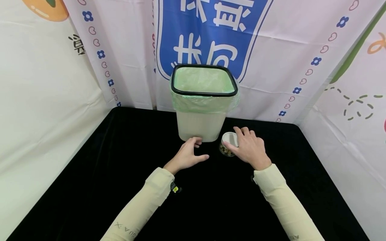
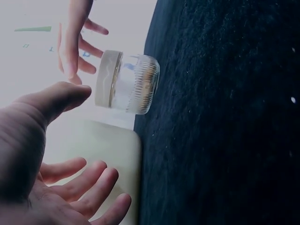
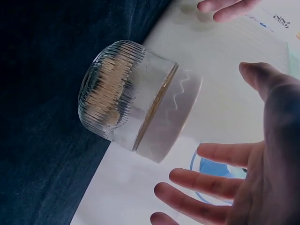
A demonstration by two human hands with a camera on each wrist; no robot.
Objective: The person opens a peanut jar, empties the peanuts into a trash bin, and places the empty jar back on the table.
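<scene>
A clear ribbed glass jar (image 1: pixel 227 150) with a white lid (image 1: pixel 230 138) stands on the black cloth, tan pieces in its lower part. Around the lid's right side the right hand (image 1: pixel 249 147) is spread; in the right wrist view a gap shows between the fingers and the jar (image 3: pixel 126 93). To the jar's left the left hand (image 1: pixel 187 154) hovers with thumb and fingers apart, holding nothing, in front of the bin's base. The left wrist view shows the jar (image 2: pixel 131 83) beyond the left thumb, not touched by it.
A pale bin (image 1: pixel 199 124) with a black rim and a green liner (image 1: pixel 205 103) stands directly behind the hands, at the back of the black-covered table (image 1: pixel 135 147). Printed white curtains (image 1: pixel 280 57) hang behind and at both sides.
</scene>
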